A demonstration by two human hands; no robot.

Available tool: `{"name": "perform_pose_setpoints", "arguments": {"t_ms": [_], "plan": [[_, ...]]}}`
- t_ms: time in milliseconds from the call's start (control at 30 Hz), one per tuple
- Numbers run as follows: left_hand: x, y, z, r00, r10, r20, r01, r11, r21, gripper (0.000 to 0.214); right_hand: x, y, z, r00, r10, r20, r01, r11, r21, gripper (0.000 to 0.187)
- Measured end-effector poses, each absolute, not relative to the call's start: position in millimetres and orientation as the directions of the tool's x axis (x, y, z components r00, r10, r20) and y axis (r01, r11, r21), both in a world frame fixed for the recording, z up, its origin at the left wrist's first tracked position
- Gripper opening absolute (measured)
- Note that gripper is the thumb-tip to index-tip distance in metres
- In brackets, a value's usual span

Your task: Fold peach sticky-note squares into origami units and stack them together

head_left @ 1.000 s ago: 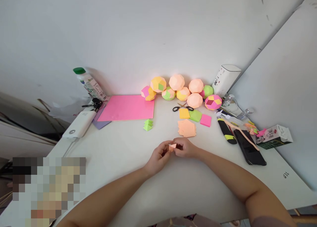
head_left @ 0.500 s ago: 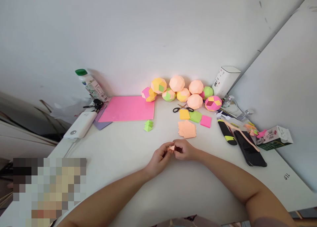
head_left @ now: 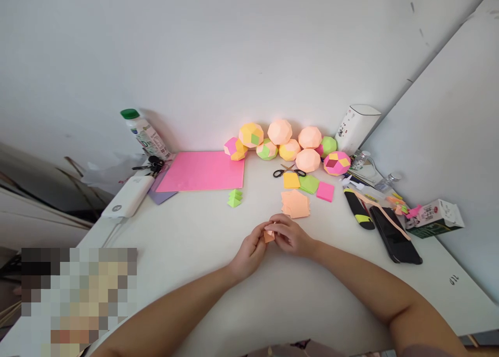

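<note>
A small folded piece of peach paper (head_left: 268, 236) is held between my two hands, above the near middle of the table. My left hand (head_left: 249, 249) pinches it from the left. From the right, my right hand (head_left: 291, 236) has its fingers closed over the paper's upper edge, hiding part of it. Just beyond lies a stack of peach paper sheets (head_left: 296, 204). Left of that stack sits a folded green paper piece (head_left: 234, 198). Yellow (head_left: 291, 180), green (head_left: 309, 184) and pink (head_left: 325, 191) paper pads lie behind the peach sheets, near black-handled scissors (head_left: 289, 171).
Several faceted paper balls (head_left: 279, 132) are heaped against the wall. A pink board (head_left: 202, 171) lies at back left, near a bottle (head_left: 146, 136) and a white power bank (head_left: 128, 196). On the right are a utility knife (head_left: 357, 209), a phone (head_left: 394, 236) and a milk carton (head_left: 435, 218).
My right hand has shifted its fingers up and over the peach paper, which is turned and shows a different face. Both hands stay in nearly the same place.
</note>
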State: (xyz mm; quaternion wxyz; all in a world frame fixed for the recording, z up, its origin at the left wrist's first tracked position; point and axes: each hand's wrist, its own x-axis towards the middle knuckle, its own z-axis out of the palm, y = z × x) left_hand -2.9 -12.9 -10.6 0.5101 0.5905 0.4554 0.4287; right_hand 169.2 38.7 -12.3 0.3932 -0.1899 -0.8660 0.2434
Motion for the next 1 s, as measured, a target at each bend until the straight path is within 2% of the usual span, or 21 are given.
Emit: {"name": "perform_pose_setpoints", "arguments": {"t_ms": [200, 400, 533, 600, 867, 1000], "plan": [[-2, -13, -9, 0.225, 0.974, -0.015, 0.060, 0.002, 0.998, 0.037, 167, 41, -10, -0.564, 0.529, 0.635, 0.152, 0.822, -0.549, 0.028], [0, -12, -4, 0.207, 0.974, -0.093, -0.066, 0.109, 0.992, 0.040, 168, 38, -13, -0.568, 0.551, 0.611, 0.218, 0.817, -0.534, 0.032], [0, -10, -2, 0.212, 0.971, -0.109, -0.093, 0.131, 0.987, 0.044, 169, 36, -14, -0.596, 0.480, 0.644, 0.245, 0.872, -0.423, 0.017], [0, -10, -2, 0.226, 0.968, -0.107, -0.078, 0.127, 0.989, 0.043, 169, 36, -13, -0.600, 0.469, 0.648, 0.242, 0.878, -0.412, 0.013], [0, -11, 1, 0.190, 0.982, -0.008, -0.017, 0.011, 1.000, 0.020, 169, 38, -14, -0.548, 0.601, 0.582, 0.211, 0.772, -0.599, 0.007], [0, -9, -2, 0.179, 0.983, 0.051, 0.023, -0.056, 0.998, 0.021, 171, 39, -16, -0.584, 0.639, 0.501, 0.209, 0.715, -0.668, 0.005]]}}
